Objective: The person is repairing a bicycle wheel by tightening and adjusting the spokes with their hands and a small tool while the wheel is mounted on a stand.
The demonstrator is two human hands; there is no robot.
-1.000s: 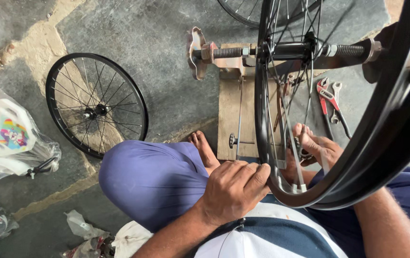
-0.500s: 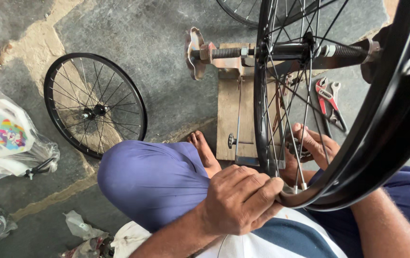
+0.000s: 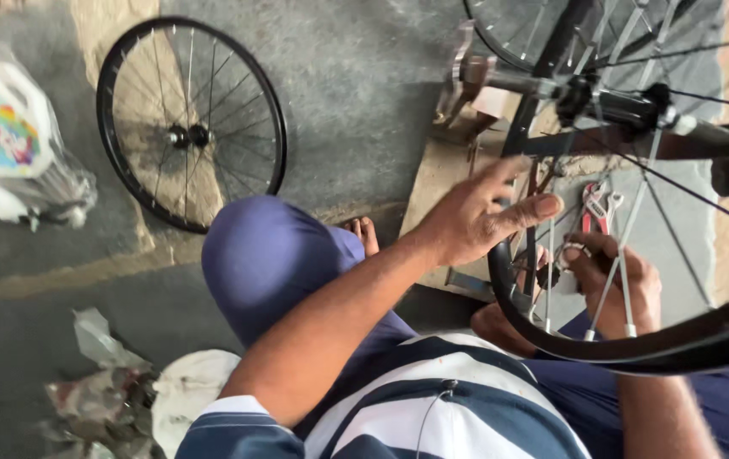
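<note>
Grey concrete floor bears one loose wheel (image 3: pixel 192 124); left hand (image 3: pixel 475 217) spread open, right hand (image 3: pixel 611 280) pinching one spoke (image 3: pixel 615 268).

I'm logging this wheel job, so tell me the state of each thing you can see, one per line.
Mounted wheel: upright in the stand, rim near the person's lap.
Stand: on the floor, holding the wheel's axle.
Left hand: open, fingers spread at the rim.
Right hand: closed around a small tool among the spokes.
Spare wheel: lying flat on the floor.
Red-handled pliers: lying unused.

Glossy black metal rim (image 3: pixel 636 353), thin shiny steel spokes (image 3: pixel 628 223), rough grey concrete floor (image 3: pixel 356 85), crinkled clear plastic bag (image 3: pixel 16 144).
</note>
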